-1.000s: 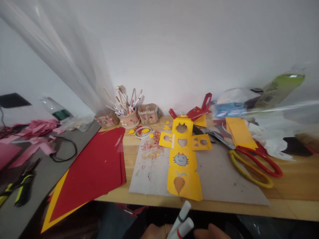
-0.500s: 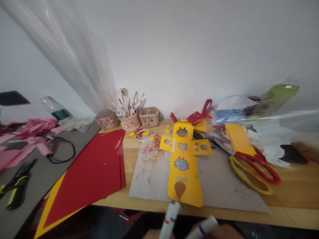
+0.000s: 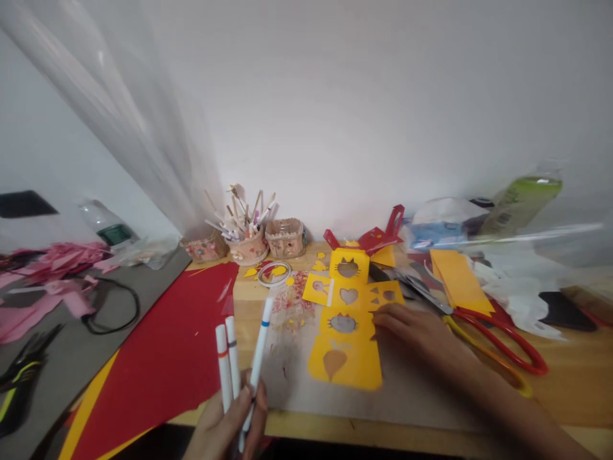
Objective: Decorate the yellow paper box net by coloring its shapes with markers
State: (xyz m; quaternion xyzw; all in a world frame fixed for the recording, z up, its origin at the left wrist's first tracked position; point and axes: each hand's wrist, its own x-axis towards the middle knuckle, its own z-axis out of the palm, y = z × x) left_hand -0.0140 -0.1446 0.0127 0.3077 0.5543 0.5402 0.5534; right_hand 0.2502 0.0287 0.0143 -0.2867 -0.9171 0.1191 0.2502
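Note:
My left hand [image 3: 230, 418] is closed around several slim white felt-tip pens, held upright near the front edge of the table. One pen [image 3: 261, 345] has a blue band, another pen [image 3: 223, 367] an orange-red one. To the right, my right hand [image 3: 412, 329] reaches in with its fingertips closed at the right edge of a yellow paper cut-out [image 3: 366, 364]. This cross-shaped piece has a cat head, a heart, a cat face with a bow and a carrot shape along its strip. It lies over a grey cardboard sheet [image 3: 292, 396]; the underside of my right fingers is hidden.
Large scissors [image 3: 502, 335] lie at right, beside yellow strips [image 3: 462, 281]. Red paper [image 3: 167, 358] covers the left part. Behind stand a brush pot [image 3: 246, 246] and a tape roll [image 3: 274, 273]. Pliers [image 3: 23, 377], a glue gun [image 3: 69, 297] and a tilted green bottle [image 3: 524, 201] flank the area.
Both hands have come up from the bottom edge. The pens are now together in my left hand, further left. My right hand has reached the cut-out, whose lower end has shifted slightly left.

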